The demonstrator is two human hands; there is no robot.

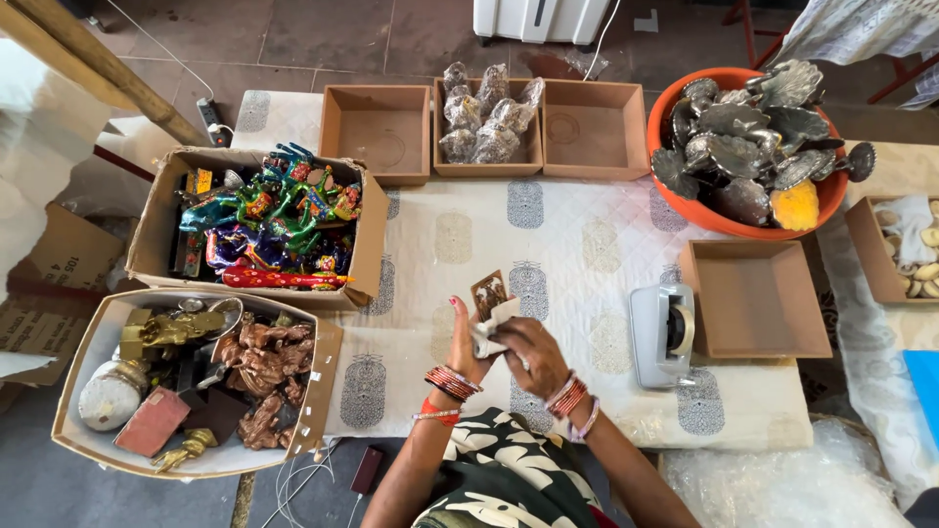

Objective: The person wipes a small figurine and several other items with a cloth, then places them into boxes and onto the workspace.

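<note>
Both hands, left (463, 337) and right (526, 354), pinch a small brown plaque (488, 292) and white wrapping (489, 328) above the near desk (577, 235); apparently light, stiff, best gripped by its edges.

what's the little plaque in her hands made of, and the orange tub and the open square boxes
Small plaque: looks like brown wood or resin with pale relief, half in white wrap. Orange tub: probably plastic, smooth uniform colour. Square boxes: matte brown board, likely cardboard.
</note>
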